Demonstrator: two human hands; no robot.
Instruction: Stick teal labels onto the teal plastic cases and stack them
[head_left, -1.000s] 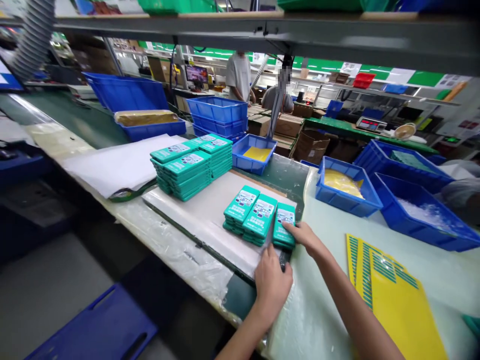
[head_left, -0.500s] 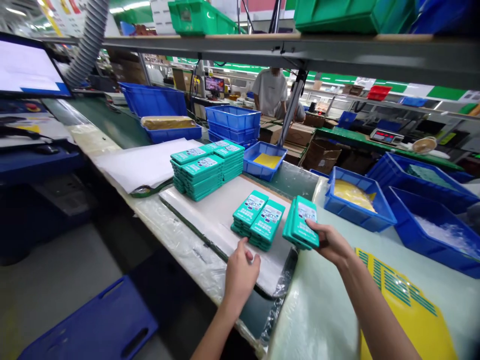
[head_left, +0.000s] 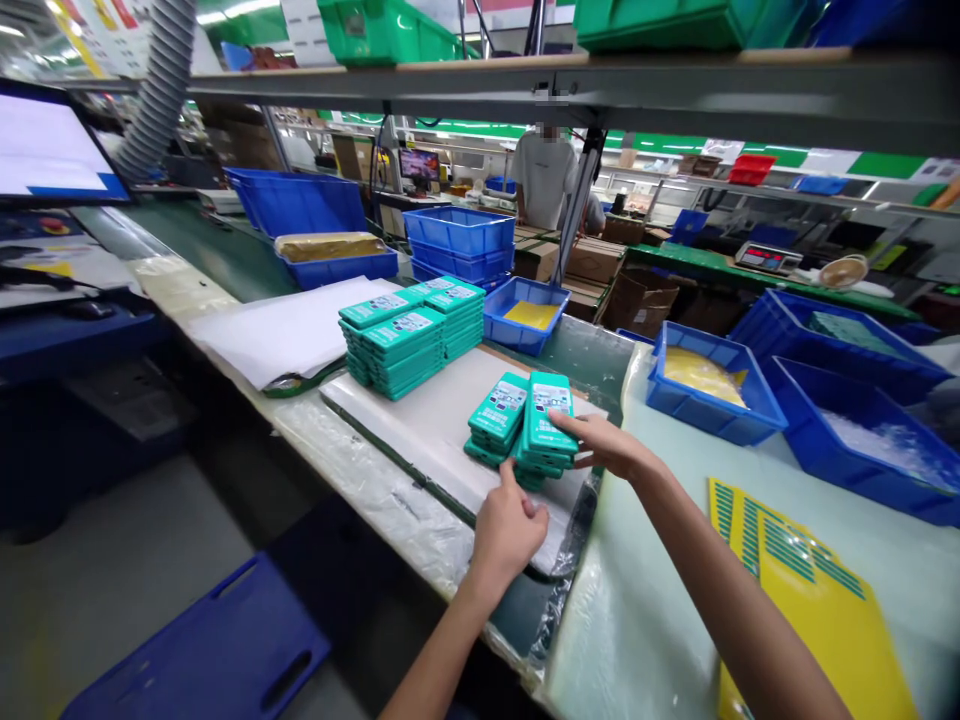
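Observation:
My right hand (head_left: pixel 611 445) grips a few flat teal printed packs (head_left: pixel 550 412), thumb on the top face and fingers at their right side. These packs rest slightly askew over the right-hand pile. Close beside them is the left-hand pile of teal packs (head_left: pixel 498 405). My left hand (head_left: pixel 510 525) is at the near edge of the piles, index finger stretched to the packs and thumb apart, holding nothing. Both piles sit on a pale board (head_left: pixel 450 425). Farther back on that board, a taller block of stacked teal packs (head_left: pixel 409 350) stands in neat columns.
White sheets (head_left: pixel 277 330) lie left of the block. Blue bins (head_left: pixel 459 235) line the back; a blue tray with yellow contents (head_left: pixel 712 400) is at right. Yellow panels with green slots (head_left: pixel 817 610) lie near my right forearm. A shelf (head_left: pixel 480 88) crosses above. A person (head_left: pixel 544 180) stands beyond.
My right hand has moved left with its packs, from beside the piles onto the right-hand pile. My left hand has shifted slightly right, its index finger now against the packs.

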